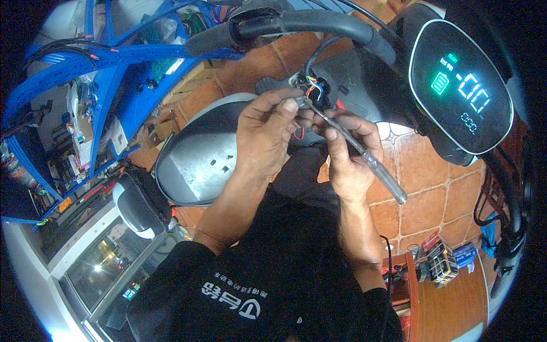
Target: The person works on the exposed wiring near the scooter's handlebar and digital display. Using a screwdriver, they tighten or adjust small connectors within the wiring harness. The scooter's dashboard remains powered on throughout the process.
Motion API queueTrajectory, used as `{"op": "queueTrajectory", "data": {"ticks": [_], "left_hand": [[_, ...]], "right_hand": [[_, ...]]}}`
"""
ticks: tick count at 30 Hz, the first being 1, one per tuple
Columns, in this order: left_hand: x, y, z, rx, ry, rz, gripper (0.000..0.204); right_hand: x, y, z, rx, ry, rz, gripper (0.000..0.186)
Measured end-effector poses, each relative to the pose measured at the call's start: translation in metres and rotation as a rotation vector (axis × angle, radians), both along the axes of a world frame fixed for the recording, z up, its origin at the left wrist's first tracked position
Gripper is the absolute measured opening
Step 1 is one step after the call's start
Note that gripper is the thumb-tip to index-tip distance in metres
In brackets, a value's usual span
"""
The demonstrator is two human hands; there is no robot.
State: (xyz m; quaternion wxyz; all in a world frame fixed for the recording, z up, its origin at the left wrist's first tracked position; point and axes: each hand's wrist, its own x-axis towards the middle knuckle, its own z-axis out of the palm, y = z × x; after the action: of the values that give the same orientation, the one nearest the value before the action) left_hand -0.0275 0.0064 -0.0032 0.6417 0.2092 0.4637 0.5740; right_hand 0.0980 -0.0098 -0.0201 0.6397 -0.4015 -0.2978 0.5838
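Note:
My left hand pinches a small pale connector between thumb and fingers. Thin coloured wires, among them orange, blue and white, run from it up to a thick black cable. In my right hand is a screwdriver with a greyish see-through handle, pointing down to the right. Its thin shaft slants up to the connector, where the tip meets or nearly meets it; the fingers partly hide that spot. Both hands are closed and close together.
Above the hands runs a black handlebar, with a lit dashboard display at right. A dark scooter seat lies at left. Blue shelving holds parts. Small boxes stand on a wooden surface at lower right.

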Motion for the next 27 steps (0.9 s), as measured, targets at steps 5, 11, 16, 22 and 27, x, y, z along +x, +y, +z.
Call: {"op": "queueTrajectory", "data": {"ticks": [5,11,16,22,27], "left_hand": [[-0.0013,-0.0014,0.0002,-0.013,0.040,-0.010,0.019],[-0.0002,-0.0017,-0.0011,0.008,0.025,-0.010,0.019],[0.0023,-0.0005,0.0007,-0.010,0.002,0.011,0.020],[0.0038,-0.0015,0.0002,-0.005,-0.016,0.021,0.020],[0.0033,-0.0024,0.0001,-0.004,-0.047,0.025,0.020]], "right_hand": [[0.0005,-0.0005,-0.0012,0.017,-0.112,-0.011,0.014],[0.0002,-0.0006,0.0005,0.042,-0.178,-0.028,0.015],[0.0017,-0.0009,-0.0037,0.104,-0.259,-0.010,0.015],[0.0006,0.0006,-0.0021,0.136,-0.280,-0.037,0.015],[0.0008,0.0016,-0.0015,0.165,-0.287,-0.037,0.015]]}}
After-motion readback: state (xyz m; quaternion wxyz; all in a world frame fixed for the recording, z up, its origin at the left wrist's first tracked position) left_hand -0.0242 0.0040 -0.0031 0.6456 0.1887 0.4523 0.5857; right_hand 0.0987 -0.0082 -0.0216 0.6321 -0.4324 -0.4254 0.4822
